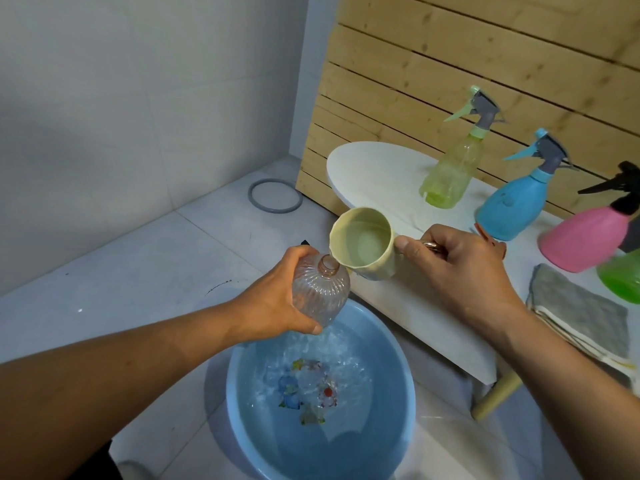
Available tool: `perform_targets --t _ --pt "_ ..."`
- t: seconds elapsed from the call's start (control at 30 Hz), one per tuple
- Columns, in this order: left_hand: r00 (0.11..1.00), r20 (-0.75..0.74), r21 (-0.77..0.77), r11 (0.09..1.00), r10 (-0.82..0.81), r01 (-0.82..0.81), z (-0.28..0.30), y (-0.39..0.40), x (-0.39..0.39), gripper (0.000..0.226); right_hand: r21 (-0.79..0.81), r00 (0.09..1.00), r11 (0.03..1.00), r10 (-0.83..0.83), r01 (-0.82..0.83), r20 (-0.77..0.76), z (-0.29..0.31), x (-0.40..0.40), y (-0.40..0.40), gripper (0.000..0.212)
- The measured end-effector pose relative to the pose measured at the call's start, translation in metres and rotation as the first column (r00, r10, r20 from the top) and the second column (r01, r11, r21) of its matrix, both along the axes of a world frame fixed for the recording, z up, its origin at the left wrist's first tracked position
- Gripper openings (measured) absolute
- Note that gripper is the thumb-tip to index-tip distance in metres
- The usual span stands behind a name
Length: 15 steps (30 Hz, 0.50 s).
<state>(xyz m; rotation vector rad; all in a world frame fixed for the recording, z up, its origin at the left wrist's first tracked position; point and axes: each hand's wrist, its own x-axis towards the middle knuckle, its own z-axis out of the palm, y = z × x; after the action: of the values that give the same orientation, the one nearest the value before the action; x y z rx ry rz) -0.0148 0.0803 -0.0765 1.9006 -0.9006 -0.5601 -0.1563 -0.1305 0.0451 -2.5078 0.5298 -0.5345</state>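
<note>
My left hand (273, 299) grips a clear ribbed plastic bottle (320, 289) with no cap, held tilted over a blue basin (242, 403) of rippling water. My right hand (457, 268) holds a cream cup (363, 247) by its handle. The cup is tipped toward the bottle, and its rim touches the bottle's open neck. The cup holds a little water. Water splashes in the basin just below the bottle.
A white oval table (377, 168) carries a yellow-green spray bottle (450, 174), a blue one (512, 206), a pink one (585, 237), a green container (623, 278) and a folded grey cloth (578, 317). A wooden slat panel (415, 64) stands behind. A grey ring (275, 195) lies on the tiled floor.
</note>
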Motion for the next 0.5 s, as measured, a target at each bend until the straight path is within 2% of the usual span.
perform_targets --t 0.5 --pt "1.0 -0.007 -0.006 1.0 0.002 -0.002 0.0008 0.0002 -0.0026 0.112 0.006 1.0 1.0 0.013 -0.013 0.011 0.0018 -0.0037 0.0029 0.043"
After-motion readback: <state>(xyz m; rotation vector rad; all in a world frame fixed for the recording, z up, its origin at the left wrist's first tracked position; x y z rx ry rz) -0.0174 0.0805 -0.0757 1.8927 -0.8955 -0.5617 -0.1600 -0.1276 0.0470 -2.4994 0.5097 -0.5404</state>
